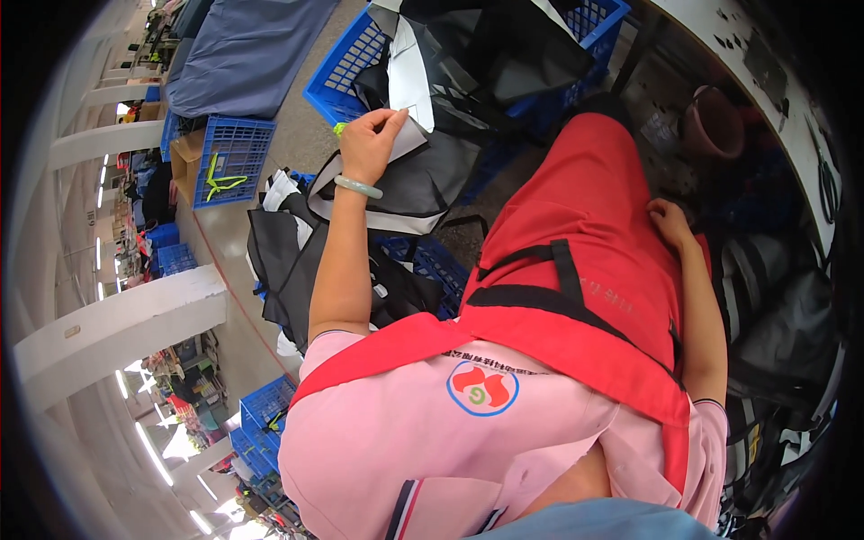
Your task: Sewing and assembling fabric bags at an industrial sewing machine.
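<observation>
My left hand (367, 148), a pale bangle on its wrist, reaches out to the left of my knees. Its thumb and fingers pinch the edge of a dark fabric panel (441, 175) with a whitish underside. This panel droops in a curve below the hand, over other dark pieces. Just beyond my fingertips a white strip (409, 76) hangs from the blue basket (342, 79), which is heaped with black fabric pieces (531, 58). My right hand (669, 220) rests on the red apron (576, 216) over my thigh, fingers loosely bent and holding nothing visible.
More dark fabric pieces (292, 265) lie over a second blue basket (432, 270) by my left side. A worktable (765, 72) runs along the right, with a reddish bucket (713, 124) beneath it. Black bags (778, 315) pile up at my right. Farther left stands another blue crate (236, 148).
</observation>
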Demonstrator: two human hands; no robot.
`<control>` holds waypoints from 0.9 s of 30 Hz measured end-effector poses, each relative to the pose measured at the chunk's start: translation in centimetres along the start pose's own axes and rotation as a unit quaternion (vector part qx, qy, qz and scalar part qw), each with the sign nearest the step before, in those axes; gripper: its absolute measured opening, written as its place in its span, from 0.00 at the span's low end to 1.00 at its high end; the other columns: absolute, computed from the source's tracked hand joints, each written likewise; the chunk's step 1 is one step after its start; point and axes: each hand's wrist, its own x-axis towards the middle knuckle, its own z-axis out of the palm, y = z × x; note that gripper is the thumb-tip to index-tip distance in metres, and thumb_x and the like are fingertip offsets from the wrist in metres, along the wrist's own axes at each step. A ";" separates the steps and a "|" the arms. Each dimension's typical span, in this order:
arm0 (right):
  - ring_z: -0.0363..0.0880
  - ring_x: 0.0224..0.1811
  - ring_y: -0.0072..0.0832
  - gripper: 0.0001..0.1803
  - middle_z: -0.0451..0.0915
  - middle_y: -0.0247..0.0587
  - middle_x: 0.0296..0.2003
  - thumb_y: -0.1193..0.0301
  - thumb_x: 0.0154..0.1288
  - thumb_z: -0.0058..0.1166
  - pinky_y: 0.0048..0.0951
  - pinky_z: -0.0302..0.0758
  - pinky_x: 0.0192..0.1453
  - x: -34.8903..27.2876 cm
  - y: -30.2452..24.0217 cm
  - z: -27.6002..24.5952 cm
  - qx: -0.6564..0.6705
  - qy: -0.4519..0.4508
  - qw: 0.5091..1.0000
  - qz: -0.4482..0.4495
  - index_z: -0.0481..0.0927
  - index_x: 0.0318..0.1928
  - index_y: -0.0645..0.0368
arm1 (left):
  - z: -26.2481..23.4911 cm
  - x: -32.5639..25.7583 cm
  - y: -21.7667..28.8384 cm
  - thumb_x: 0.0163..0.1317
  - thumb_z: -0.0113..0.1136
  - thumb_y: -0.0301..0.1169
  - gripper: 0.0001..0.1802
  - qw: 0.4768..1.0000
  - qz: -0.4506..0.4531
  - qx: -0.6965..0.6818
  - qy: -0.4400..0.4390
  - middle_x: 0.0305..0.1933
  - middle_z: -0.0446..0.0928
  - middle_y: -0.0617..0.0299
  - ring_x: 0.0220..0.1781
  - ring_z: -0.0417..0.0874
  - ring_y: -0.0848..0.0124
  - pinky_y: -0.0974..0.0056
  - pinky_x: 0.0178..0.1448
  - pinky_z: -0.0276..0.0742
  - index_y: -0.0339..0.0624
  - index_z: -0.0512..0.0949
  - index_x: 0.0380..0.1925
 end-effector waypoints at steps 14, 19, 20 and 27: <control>0.81 0.43 0.38 0.10 0.83 0.49 0.38 0.76 0.62 0.54 0.33 0.74 0.51 -0.9 -2.5 -0.1 -0.003 0.010 1.000 -0.019 0.80 0.44 0.61 | -10.2 -1.9 -13.0 0.53 0.70 0.48 0.31 0.940 -0.232 0.248 -0.015 0.51 0.81 0.48 0.50 0.82 0.57 0.61 0.50 0.75 0.31 0.80 0.47; 0.81 0.43 0.38 0.11 0.83 0.49 0.38 0.76 0.62 0.53 0.32 0.74 0.50 -0.9 -3.7 -0.1 -0.007 0.008 0.999 -0.045 0.80 0.45 0.62 | -12.1 -2.4 -19.2 0.69 0.56 0.37 0.20 0.799 -0.325 -0.453 0.224 0.52 0.80 0.52 0.50 0.82 0.61 0.59 0.56 0.77 0.31 0.76 0.51; 0.81 0.43 0.38 0.11 0.83 0.49 0.38 0.76 0.62 0.53 0.32 0.74 0.50 -1.3 -3.4 -0.2 -0.011 0.011 0.999 -0.038 0.80 0.45 0.62 | -11.2 -1.9 -20.1 0.69 0.55 0.36 0.18 0.791 -0.327 -0.461 0.233 0.51 0.80 0.53 0.50 0.82 0.61 0.58 0.57 0.77 0.31 0.77 0.50; 0.80 0.40 0.28 0.10 0.83 0.40 0.39 0.77 0.65 0.51 0.27 0.75 0.48 -1.4 -8.8 -0.8 0.118 0.067 0.985 -0.109 0.80 0.45 0.64 | -10.2 -1.1 -15.9 0.71 0.52 0.34 0.16 0.753 -0.237 -0.594 0.153 0.52 0.80 0.53 0.52 0.82 0.60 0.55 0.59 0.77 0.33 0.76 0.51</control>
